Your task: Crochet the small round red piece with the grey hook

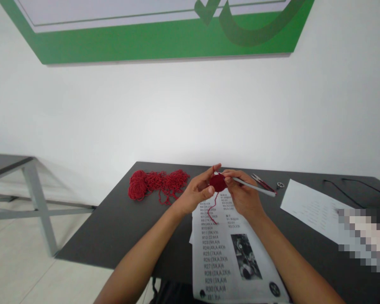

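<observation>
Between my two hands is a small round piece of red crochet work (218, 183). My left hand (200, 190) pinches its left side, with a strand of red yarn over the raised index finger. In my right hand (240, 190) is a crochet hook (255, 186) with a pale grey handle pointing out to the right; its tip is hidden at the crochet piece. A loose tail of red yarn (212, 209) hangs down over a printed pattern sheet (218, 253) below my hands. To the left lies a heap of red yarn (158, 184).
Small red-handled scissors (262, 182) and a metal ring (280, 185) lie right of my right hand on the dark table (123, 236). Further right are a second paper sheet (310, 209), thin black eyeglass-like arms (345, 192) and a blurred-out patch. Another table (9, 162) stands at left.
</observation>
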{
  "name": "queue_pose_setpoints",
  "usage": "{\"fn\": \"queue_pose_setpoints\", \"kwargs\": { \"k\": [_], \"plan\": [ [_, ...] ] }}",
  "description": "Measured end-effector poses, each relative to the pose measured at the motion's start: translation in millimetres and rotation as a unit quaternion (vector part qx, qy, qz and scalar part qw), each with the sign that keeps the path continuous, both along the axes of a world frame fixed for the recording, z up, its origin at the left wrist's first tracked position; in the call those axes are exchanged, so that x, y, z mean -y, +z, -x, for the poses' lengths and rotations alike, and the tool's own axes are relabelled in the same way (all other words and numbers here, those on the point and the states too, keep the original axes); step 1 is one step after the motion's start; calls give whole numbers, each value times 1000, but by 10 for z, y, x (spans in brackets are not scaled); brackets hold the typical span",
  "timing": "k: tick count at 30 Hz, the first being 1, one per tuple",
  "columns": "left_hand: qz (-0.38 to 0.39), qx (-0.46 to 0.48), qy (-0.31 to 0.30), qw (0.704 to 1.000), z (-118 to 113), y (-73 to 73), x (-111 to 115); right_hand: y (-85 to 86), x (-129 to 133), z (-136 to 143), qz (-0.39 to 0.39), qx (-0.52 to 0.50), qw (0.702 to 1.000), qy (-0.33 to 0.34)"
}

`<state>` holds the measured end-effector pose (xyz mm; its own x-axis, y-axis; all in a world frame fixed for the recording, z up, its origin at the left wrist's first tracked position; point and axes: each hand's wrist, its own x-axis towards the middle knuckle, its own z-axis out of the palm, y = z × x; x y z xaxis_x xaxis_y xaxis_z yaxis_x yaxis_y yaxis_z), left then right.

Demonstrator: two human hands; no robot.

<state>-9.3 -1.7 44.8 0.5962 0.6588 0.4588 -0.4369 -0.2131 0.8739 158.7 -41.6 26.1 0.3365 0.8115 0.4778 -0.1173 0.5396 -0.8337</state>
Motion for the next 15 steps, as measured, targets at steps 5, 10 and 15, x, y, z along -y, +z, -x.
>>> {"fn": "queue_pose_setpoints", "kwargs": {
  "k": [5,10,15],
  "plan": [
    [47,33,81,995,-95,8,42,-24,9,24,-15,16,1000,9],
    [51,64,143,986,-122,-3,28,-42,61,90,-27,22,999,25],
    [52,66,120,989,-117,-23,25,-29,89,84,-15,18,999,22]
  ]
}}
